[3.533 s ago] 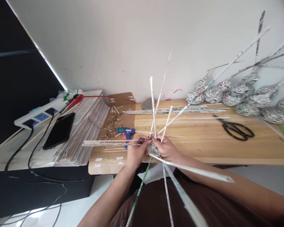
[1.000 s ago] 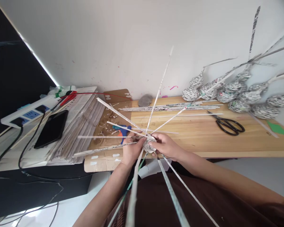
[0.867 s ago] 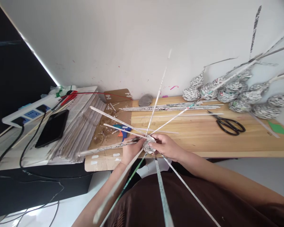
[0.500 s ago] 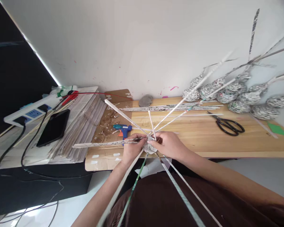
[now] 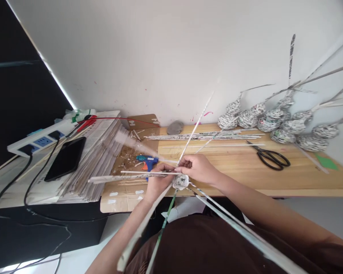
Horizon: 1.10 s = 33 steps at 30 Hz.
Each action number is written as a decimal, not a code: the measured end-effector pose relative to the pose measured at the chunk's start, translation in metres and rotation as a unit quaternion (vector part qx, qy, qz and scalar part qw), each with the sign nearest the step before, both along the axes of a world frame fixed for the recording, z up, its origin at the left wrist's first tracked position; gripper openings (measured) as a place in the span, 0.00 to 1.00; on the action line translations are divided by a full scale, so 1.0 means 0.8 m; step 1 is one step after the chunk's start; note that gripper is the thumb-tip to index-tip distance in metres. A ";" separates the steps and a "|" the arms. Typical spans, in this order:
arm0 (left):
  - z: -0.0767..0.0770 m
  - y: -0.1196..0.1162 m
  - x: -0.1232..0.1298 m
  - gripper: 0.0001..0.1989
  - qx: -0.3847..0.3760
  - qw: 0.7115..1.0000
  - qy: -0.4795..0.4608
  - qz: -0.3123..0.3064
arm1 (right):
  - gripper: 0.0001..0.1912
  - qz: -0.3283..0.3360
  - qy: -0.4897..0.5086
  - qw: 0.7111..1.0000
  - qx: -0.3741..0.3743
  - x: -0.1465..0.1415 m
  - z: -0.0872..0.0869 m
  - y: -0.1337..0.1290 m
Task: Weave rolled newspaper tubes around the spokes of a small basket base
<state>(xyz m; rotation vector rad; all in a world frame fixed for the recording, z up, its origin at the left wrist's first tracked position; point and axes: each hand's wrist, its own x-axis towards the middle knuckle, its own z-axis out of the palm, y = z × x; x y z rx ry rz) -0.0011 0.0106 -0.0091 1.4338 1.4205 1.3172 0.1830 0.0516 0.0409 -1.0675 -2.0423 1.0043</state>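
A small round woven paper piece (image 5: pixel 180 182) sits between my hands at the table's front edge, with several long paper tubes fanning out from it. My left hand (image 5: pixel 159 180) is closed on its left side, its fingers pressed around the tube bases. My right hand (image 5: pixel 197 167) pinches a paper tube (image 5: pixel 194 129) at the piece's upper edge, the thumb close to the left fingertips. A thin white tube (image 5: pixel 143 172) lies level across the left fingers. Green and white tubes hang down toward my lap.
A blue glue gun (image 5: pixel 151 163) lies on cardboard (image 5: pixel 117 203) left of my hands. Black scissors (image 5: pixel 271 158) lie on the right of the wooden table (image 5: pixel 228 175). Woven paper gourds (image 5: pixel 274 118) stand behind, near paper tubes (image 5: pixel 205 136). A phone (image 5: pixel 65 158) rests on stacked newspapers.
The short thin tube has swung from upright to pointing left. My right hand has moved slightly up and left over the piece, and the upper tubes have shifted with blur.
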 end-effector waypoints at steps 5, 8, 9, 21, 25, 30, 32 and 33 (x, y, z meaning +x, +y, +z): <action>0.005 -0.002 0.003 0.04 0.023 0.999 -0.007 0.034 | 0.05 -0.071 0.063 0.995 0.021 -0.014 -0.006 -0.005; 0.003 -0.001 0.006 0.05 0.026 0.998 -0.037 0.040 | 0.05 -0.089 0.153 0.984 -0.026 -0.019 -0.011 -0.003; 0.001 -0.001 0.007 0.05 0.030 0.998 -0.042 0.043 | 0.06 -0.097 0.187 0.977 -0.042 -0.020 -0.012 -0.001; 0.002 -0.001 0.005 0.04 0.047 0.995 -0.062 0.054 | 0.13 -0.058 0.214 0.948 -0.230 -0.012 -0.005 -0.014; 0.006 -0.003 0.009 0.04 0.022 0.996 -0.063 0.061 | 0.17 -0.093 0.237 0.933 -0.254 -0.015 -0.006 -0.016; 0.016 -0.008 0.010 0.04 0.013 0.997 -0.062 0.053 | 0.17 -0.100 0.244 0.913 -0.312 -0.013 -0.014 -0.012; 0.019 -0.009 0.009 0.05 0.000 0.997 -0.061 0.037 | 0.17 -0.090 0.252 0.910 -0.317 -0.009 -0.017 -0.011; 0.021 -0.009 0.009 0.05 -0.004 0.998 -0.063 0.028 | 0.16 -0.082 0.258 0.910 -0.316 -0.007 -0.019 -0.011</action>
